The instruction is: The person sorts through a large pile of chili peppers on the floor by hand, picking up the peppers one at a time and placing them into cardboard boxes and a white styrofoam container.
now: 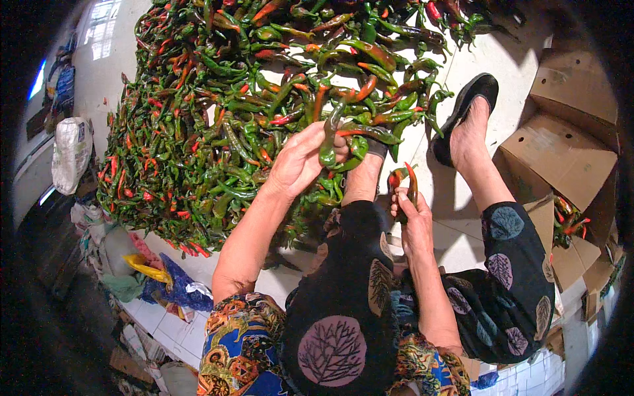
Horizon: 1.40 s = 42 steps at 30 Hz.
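Observation:
My left hand (304, 158) is closed around several green chili peppers (331, 136), above the near right part of a large spread of peppers. Lower and to the right, my right hand (413, 213) holds a dark red chili pepper (411, 183) upright and another darker, partly red pepper (395, 179) beside it. Green, red and mixed-colour chili peppers (237, 104) cover the pale tiled floor in front of me, denser at the left and looser at the right.
At the right, an open cardboard box (559, 148) has some peppers (564, 218) inside. My foot in a black shoe (483, 89) rests on the floor between box and peppers. Plastic bags (168, 282) lie at the lower left, and a white sack (72, 154) stands at the far left.

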### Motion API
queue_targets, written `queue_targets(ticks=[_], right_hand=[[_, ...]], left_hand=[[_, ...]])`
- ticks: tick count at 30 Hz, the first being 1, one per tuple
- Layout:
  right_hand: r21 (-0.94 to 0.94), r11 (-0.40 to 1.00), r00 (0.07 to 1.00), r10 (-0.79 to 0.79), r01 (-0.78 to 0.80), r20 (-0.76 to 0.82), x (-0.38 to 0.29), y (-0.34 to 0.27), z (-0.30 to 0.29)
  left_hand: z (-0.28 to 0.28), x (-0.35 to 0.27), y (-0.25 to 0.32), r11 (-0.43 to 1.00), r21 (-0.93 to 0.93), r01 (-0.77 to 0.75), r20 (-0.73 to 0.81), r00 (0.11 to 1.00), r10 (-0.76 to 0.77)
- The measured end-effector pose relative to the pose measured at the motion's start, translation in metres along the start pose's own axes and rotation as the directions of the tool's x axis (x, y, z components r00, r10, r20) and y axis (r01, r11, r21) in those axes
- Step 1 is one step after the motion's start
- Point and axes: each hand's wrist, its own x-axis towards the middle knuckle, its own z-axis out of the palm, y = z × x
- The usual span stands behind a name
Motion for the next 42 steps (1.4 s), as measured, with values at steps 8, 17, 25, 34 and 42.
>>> queue_targets(ticks=[8, 17, 25, 34, 42], right_hand=[[-0.024, 0.999, 0.996, -0.051, 0.049, -0.077, 0.002, 0.001, -0.006], [-0.165, 0.951, 0.928, -0.294, 0.26, -0.228, -0.002, -0.017, -0.006], [-0.158, 0.972, 0.949, -0.21, 0.176, -0.234, 0.006, -0.003, -0.018], [-0.098, 0.988, 0.969, -0.141, 0.123, -0.205, 0.008, -0.003, -0.014], [-0.104, 0.993, 0.989, -0.069, 0.055, -0.133, 0.005, -0.005, -0.005]], left_hand=[[0.024, 0.021, -0.027, 0.998, -0.038, 0.046, 0.017, 0.999, -0.045], [0.043, 0.018, -0.094, 0.097, 0.942, -0.322, 0.318, 0.947, 0.055], [-0.007, 0.05, -0.014, -0.246, 0.969, -0.033, 0.208, 0.646, 0.734], [-0.05, 0.041, 0.012, -0.14, 0.982, 0.126, 0.032, 0.621, 0.783], [-0.074, -0.031, 0.052, 0.573, 0.805, 0.155, -0.467, 0.761, 0.451]])
